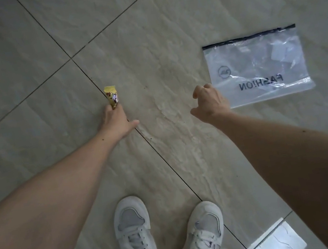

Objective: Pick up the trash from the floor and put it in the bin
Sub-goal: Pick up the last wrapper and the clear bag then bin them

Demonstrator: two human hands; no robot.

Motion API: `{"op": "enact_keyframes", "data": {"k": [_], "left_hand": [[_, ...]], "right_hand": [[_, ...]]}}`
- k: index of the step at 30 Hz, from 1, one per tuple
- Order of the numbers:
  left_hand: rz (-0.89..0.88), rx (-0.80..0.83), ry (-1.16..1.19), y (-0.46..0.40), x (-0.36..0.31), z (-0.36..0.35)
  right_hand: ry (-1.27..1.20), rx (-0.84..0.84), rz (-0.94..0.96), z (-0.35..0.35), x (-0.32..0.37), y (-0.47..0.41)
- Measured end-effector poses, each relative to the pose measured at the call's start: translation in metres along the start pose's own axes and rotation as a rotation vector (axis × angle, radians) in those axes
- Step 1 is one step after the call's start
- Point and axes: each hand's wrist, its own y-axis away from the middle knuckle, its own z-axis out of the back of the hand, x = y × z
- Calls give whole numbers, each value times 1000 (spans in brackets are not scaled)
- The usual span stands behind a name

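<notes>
two pieces of trash show: one small crumpled yellow snack wrapper at centre left, pinched in the left hand grip, and one clear plastic zip bag with a black top strip flat on the glossy beige tiled floor at right. the right hand hangs loosely curled and empty just beside the bag's lower left corner. the bag reads "fash!on" upside down; two white lace-up sneakers stand at bottom centre.

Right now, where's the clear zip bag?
In the head view, the clear zip bag lies flat on the tiled floor at right, just beyond the right hand, across from the yellow wrapper in the left hand.
</notes>
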Motion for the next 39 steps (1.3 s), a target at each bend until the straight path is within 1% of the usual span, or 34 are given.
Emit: {"op": "enact_keyframes", "data": {"k": [3, 5, 8, 12, 14, 16, 19, 21, 24, 26, 28, 32, 34, 36, 39], "left_hand": [[-103, 8, -10, 12, -34, 5], [-180, -7, 26, 17, -61, 8], [-250, -23, 68, 20, -108, 10], [-319, -4, 68, 14, -169, 3], [-350, -3, 69, 6, -192, -6], [-388, -1, 45, -3, -209, -15], [-450, -7, -18, -17, -224, -28], [-476, -18, -47, -24, -229, -32], [-465, -24, -42, -29, -228, -36], [-443, -9, -36, -26, -222, -34], [-430, 6, -38, -17, -214, -28], [-395, 28, -52, 14, -198, 2], [-368, 21, -38, 35, -191, 28], [-337, 12, -4, 58, -185, 60], [-296, 18, 30, 95, -176, 113]], "right_hand": [[-34, 2, -36, 9, -14, 11], [-54, 5, -71, 15, -28, 18], [-79, 3, -137, 25, -55, 19], [-67, -72, -201, 31, -97, 6], [-10, -94, -200, 33, -116, -6], [104, -76, -149, 36, -135, -21], [307, 32, -29, 41, -159, -45], [332, 63, 28, 44, -169, -54], [315, 24, 135, 43, -177, -53], [259, -44, 153, 38, -177, -50], [180, -78, 113, 31, -168, -42], [-40, 53, -63, 41, -133, -17], [-183, 67, -106, 62, -116, -1], [-325, 38, -134, 90, -99, 16], [-456, 30, -168, 138, -69, 43]]}}
